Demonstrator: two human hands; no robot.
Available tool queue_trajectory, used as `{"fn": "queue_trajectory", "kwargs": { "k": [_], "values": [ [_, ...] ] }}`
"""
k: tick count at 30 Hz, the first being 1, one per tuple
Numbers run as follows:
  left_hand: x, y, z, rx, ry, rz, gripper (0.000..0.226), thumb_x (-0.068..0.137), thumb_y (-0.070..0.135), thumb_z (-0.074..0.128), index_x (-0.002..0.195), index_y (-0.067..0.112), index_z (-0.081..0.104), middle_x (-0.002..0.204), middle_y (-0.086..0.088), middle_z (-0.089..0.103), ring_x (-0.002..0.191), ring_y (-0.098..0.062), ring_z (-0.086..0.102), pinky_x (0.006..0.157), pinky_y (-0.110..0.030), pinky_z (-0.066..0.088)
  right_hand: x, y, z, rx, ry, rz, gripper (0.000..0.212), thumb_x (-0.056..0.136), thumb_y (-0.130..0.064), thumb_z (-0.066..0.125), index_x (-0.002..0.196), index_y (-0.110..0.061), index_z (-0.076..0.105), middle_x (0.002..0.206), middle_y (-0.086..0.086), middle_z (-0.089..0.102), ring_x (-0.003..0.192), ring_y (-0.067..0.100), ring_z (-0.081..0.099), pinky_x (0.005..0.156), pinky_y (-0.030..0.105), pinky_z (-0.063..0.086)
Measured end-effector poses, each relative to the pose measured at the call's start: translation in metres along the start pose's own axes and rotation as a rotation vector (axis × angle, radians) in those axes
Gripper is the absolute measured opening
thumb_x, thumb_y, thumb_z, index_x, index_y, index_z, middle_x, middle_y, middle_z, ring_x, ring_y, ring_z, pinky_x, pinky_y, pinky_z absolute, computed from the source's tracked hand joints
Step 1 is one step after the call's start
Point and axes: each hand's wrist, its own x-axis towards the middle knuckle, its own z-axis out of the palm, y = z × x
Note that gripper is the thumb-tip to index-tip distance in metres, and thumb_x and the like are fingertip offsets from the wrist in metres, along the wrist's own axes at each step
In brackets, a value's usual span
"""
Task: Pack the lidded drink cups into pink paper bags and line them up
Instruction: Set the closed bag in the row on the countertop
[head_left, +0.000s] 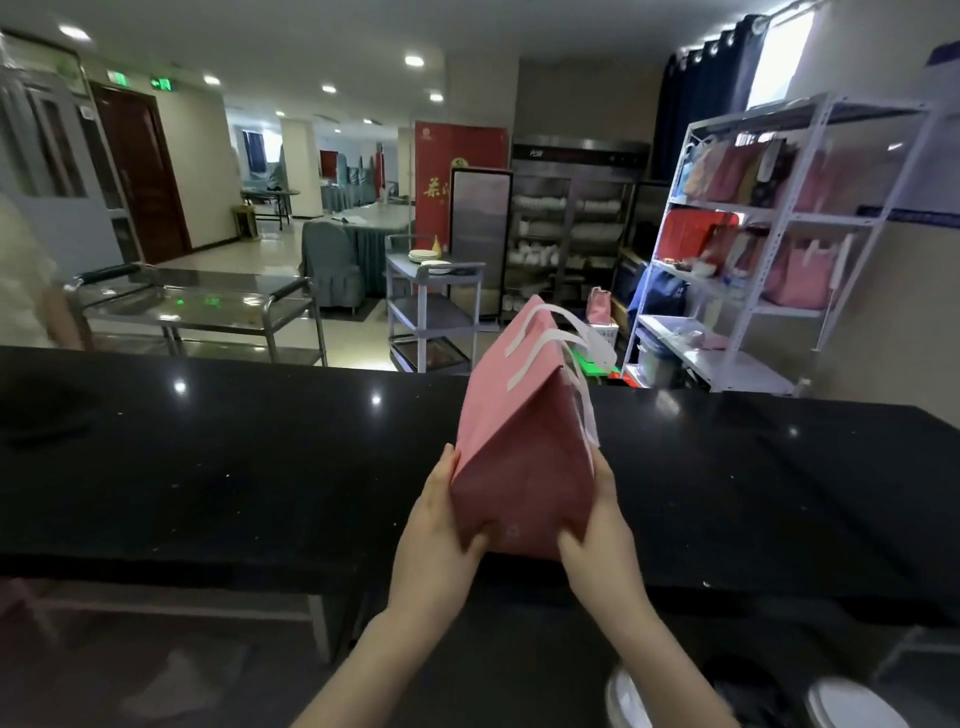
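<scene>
Pink paper bag (524, 452) stands at centre frame on the black counter (208, 467), near its front edge, top pinched to a ridge with white flat handles (550, 338) flopping toward the upper right. Left hand (441, 525) and right hand (597, 525) press the bag's lower sides from either flank, fingers curled around the base corners, thumbs on the near face; both are grasping the bag. Whether a cup sits inside cannot be told, since the mouth is closed over. Paper looks thin and creased, so the walls probably buckle under a hard squeeze; a low, flat-palmed hold at the base, as now, seems the safest place, especially if a filled drink is inside, which would put the weight low and make tipping a spill risk. Handles look soft and would let the bag swing if lifted by them. Polished counter is likely slick, so the bag should slide into line easily. Two white lids, probably of cups (841, 706), show at the lower right edge, below counter level, blurred.
</scene>
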Motion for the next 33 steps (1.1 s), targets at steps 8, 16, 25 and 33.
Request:
{"fn": "queue_trajectory", "kwargs": {
  "k": [8, 16, 25, 33],
  "values": [
    [0.022, -0.016, 0.02, 0.061, -0.003, -0.071, 0.076, 0.078, 0.019, 0.072, 0.141, 0.035, 0.033, 0.13, 0.013, 0.057, 0.117, -0.008, 0.055, 0.096, -0.034, 0.048, 0.038, 0.018, 0.002, 0.009, -0.025, -0.006, 0.086, 0.077, 0.009, 0.05, 0.144, -0.039, 0.028, 0.134, -0.006, 0.053, 0.122, 0.009, 0.05, 0.098, 0.017, 0.038],
    [-0.039, -0.036, -0.064, 0.132, 0.001, 0.009, 0.062, 0.082, 0.023, 0.072, 0.135, 0.039, 0.043, 0.124, 0.023, 0.053, 0.119, 0.007, 0.048, 0.096, -0.02, 0.045, -0.021, -0.016, 0.006, -0.321, 0.288, -0.478, 0.06, 0.082, -0.009, 0.067, 0.138, -0.017, 0.045, 0.141, 0.0, 0.044, 0.131, 0.016, 0.043, 0.11, 0.042, 0.037],
    [-0.149, -0.049, -0.248, 0.49, 0.15, -0.018, 0.026, 0.075, 0.013, 0.076, 0.096, 0.026, 0.07, 0.092, 0.018, 0.065, 0.087, 0.0, 0.058, 0.078, -0.016, 0.044, -0.08, -0.106, 0.121, -0.283, -0.349, -0.665, 0.039, 0.082, -0.017, 0.074, 0.119, -0.02, 0.064, 0.124, -0.007, 0.058, 0.118, 0.009, 0.051, 0.102, 0.033, 0.044],
    [-0.229, -0.074, -0.396, 0.801, 0.17, -0.225, 0.027, 0.072, 0.034, 0.073, 0.098, 0.029, 0.067, 0.097, 0.018, 0.062, 0.09, -0.011, 0.058, 0.078, -0.033, 0.049, -0.139, -0.188, 0.269, -0.316, -0.703, -0.923, 0.042, 0.081, -0.029, 0.07, 0.122, -0.022, 0.063, 0.125, -0.003, 0.06, 0.118, 0.017, 0.053, 0.102, 0.027, 0.037]
  ]
}}
